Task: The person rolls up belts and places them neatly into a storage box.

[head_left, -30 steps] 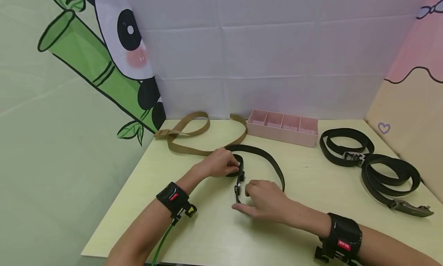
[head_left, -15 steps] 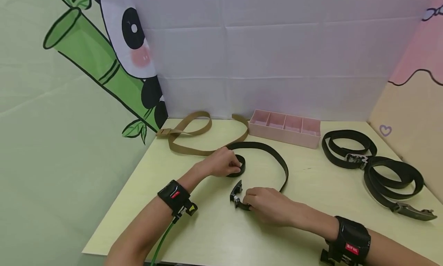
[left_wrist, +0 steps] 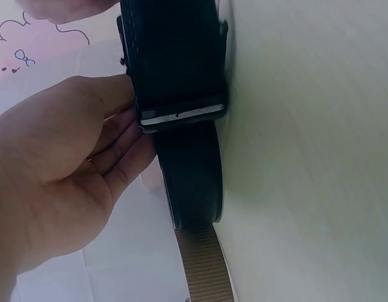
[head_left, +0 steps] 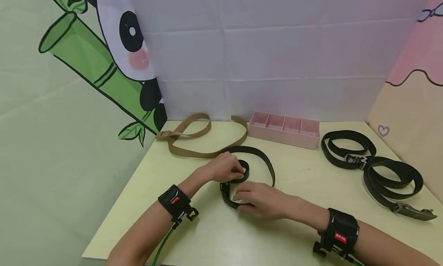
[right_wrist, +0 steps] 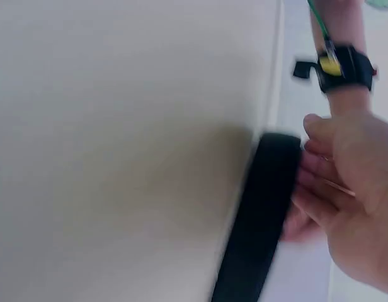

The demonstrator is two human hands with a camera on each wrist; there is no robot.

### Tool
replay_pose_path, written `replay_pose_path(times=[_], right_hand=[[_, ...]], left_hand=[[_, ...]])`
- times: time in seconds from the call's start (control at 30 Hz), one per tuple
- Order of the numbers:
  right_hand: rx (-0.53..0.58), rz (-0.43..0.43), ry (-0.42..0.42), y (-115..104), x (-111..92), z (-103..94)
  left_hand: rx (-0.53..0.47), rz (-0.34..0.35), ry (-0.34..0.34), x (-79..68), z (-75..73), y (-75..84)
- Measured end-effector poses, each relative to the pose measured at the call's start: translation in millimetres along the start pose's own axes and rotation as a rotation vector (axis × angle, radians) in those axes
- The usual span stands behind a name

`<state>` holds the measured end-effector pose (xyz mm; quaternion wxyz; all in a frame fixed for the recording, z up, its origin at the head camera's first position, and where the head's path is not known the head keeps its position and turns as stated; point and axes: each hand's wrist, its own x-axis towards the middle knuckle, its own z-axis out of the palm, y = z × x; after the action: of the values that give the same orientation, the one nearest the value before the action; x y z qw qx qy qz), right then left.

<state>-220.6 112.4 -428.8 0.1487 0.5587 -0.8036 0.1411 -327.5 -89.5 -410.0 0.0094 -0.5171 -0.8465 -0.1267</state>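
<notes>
A black belt [head_left: 265, 157] stands on edge on the table, its tail wound into a small coil [head_left: 246, 171]. My left hand [head_left: 223, 168] holds that coil with curled fingers. In the left wrist view, the buckle end [left_wrist: 181, 116] crosses in front of these fingers. My right hand [head_left: 261, 199] is at the near bend of the belt, where the strap runs between its forefinger and thumb. The strap [right_wrist: 260, 214] is blurred beside the right fingers in the right wrist view. In the head view the buckle [head_left: 225, 187] lies just below the left hand.
Two coiled black belts [head_left: 348, 134] [head_left: 391, 177] lie at the right. A tan webbing belt [head_left: 188, 153] lies loose at the back left, against the black belt's far curve. Beside it stands a pink box [head_left: 283, 138] with several compartments. Cloth backdrops [head_left: 270, 50] border the table.
The right hand first reached to the buckle end and drew it nearer. Now the buckle has swung left, below the left hand, and the belt's big loop has narrowed. The left hand stays at the coil.
</notes>
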Motion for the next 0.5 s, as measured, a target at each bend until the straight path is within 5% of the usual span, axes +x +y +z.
replay_pose_path(times=[0.1, 0.27, 0.5], right_hand=[[0.014, 0.059, -0.072, 19.0, -19.6, -23.0], [-0.134, 0.147, -0.167, 55.6, -51.8, -44.9], [-0.131, 0.117, -0.07, 70.8, -62.2, -36.1]], left_hand=[[0.006, -0.012, -0.006, 1.2, -1.1, -0.1], [0.01, -0.034, -0.021, 2.0, -1.9, 0.0], [0.003, -0.046, -0.023, -0.3, 0.7, 2.5]])
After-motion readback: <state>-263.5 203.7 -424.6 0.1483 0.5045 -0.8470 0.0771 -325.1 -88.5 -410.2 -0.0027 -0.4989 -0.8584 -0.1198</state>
